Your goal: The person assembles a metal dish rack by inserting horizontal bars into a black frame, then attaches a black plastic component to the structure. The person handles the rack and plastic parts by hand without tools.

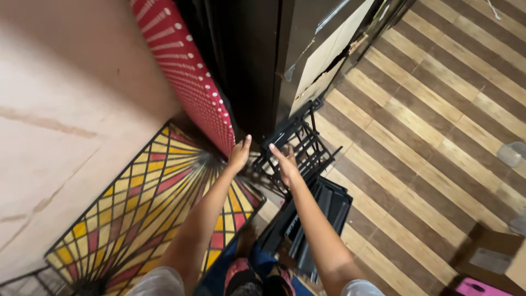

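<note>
Reaching down with both hands, you have the black wire rack [293, 151] in front of you, tilted on the striped floor [438, 120] against the foot of the dark cabinet [263, 60]. Your right hand [286, 165] lies on the rack's near edge with the fingers curled about a bar, though you cannot tell from this view how firm that hold is. Your left hand [239, 153] is half open, fingers loose, holding nothing; it sits in the narrow gap between the rack and the red dotted cushion [189, 71], close to both.

The main risk, as it looks from here, is the one-sided hold. With only the right hand on a slanted frame, the rack could swing or slip and its far corner could scrape the cabinet, whose lower panel [323, 66] already shows torn, cracked edges. The thin bars could also pinch your fingers if the frame twists.

Just under your right forearm lies a loose pile of dark flat panels [323, 214]. The rack's legs seem to rest near or on it, so a pull could drag panels along or send them sliding.

The cushion leans upright beside your left hand; a nudge could tip it over. The patterned mat [148, 203] lies at your feet, and its edge could catch a step backward.
</note>
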